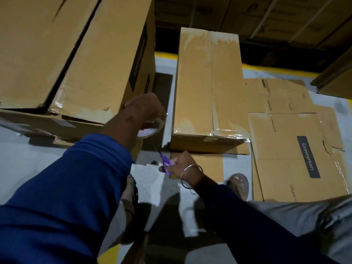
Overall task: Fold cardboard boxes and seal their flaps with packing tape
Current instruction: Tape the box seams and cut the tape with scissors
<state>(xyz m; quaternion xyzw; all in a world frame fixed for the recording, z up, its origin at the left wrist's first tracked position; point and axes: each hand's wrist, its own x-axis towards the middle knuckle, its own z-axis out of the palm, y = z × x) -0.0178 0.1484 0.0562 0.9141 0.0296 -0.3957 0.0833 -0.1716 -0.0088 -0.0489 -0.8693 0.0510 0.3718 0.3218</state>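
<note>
My left hand (pixel 142 109) grips a roll of clear packing tape (pixel 152 127) in front of the near right corner of a big folded cardboard box (pixel 91 54). Below it, my right hand (pixel 178 166) holds purple-handled scissors (pixel 165 161), their blades pointing up toward the roll. A narrower sealed box (pixel 207 88) lies on the floor just right of the hands, with clear tape across its near end.
A flattened box printed "Crompton" (pixel 297 141) lies on the floor at the right. Stacked cartons (pixel 266 18) line the dark back. A yellow floor line (pixel 285 71) runs behind. My sandalled foot (pixel 239 184) rests by the flat cardboard.
</note>
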